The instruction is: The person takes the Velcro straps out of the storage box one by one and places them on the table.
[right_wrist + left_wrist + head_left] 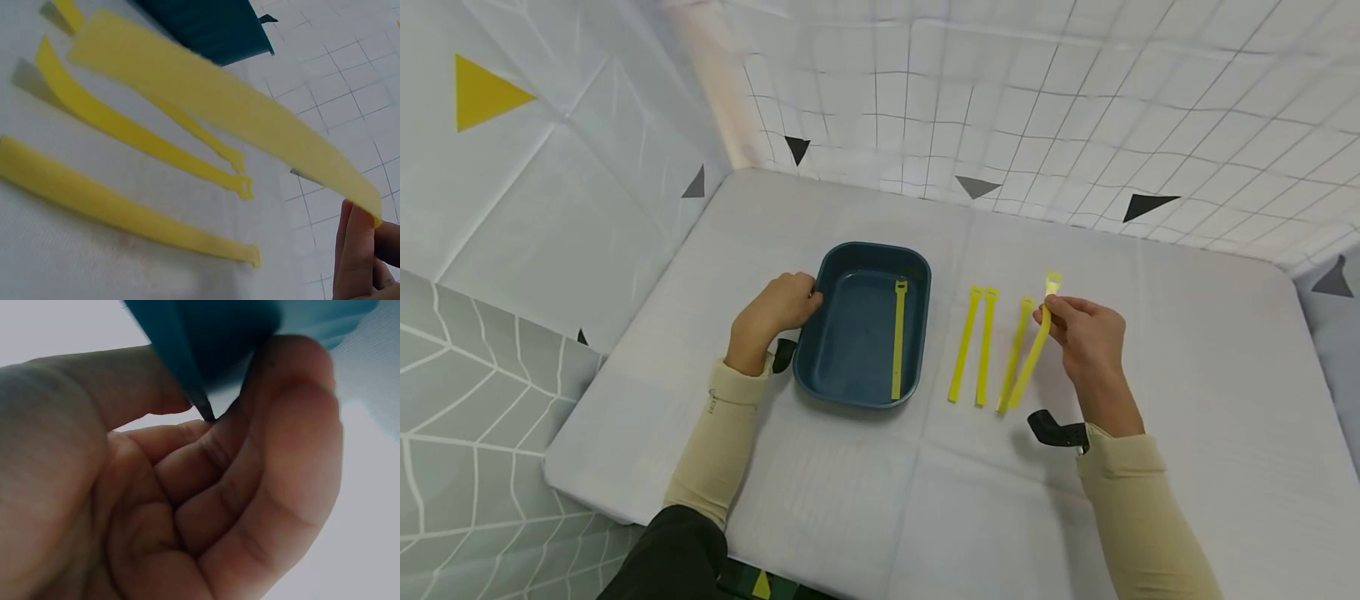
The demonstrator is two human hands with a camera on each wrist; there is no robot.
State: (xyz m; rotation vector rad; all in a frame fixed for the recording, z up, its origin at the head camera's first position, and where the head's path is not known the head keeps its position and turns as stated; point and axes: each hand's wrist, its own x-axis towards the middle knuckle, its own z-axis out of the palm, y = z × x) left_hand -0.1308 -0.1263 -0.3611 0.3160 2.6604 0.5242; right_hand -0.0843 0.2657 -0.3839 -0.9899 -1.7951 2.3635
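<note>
A blue tray (842,396) with raised sides stands on the table. My left hand (778,308) holds its left wall, which the left wrist view shows between the thumb and the curled fingers (300,456). One yellow cable strap (897,342) with a slotted head lies lengthwise inside, along the right side. Between thumb and fingers my right hand (1086,333) pinches another yellow cable strap (1033,358) just below its slotted head, its tail hanging down to the left. Three similar straps lie side by side between the tray and this hand, the nearest strap (1015,354) partly beneath the held one.
A white cloth covers the table (850,492). Behind it hangs a white sheet (1015,100) with a grid and dark triangles. Pale patterned fabric (482,400) hangs on the left. A black wrist device (1056,429) juts from the right cuff.
</note>
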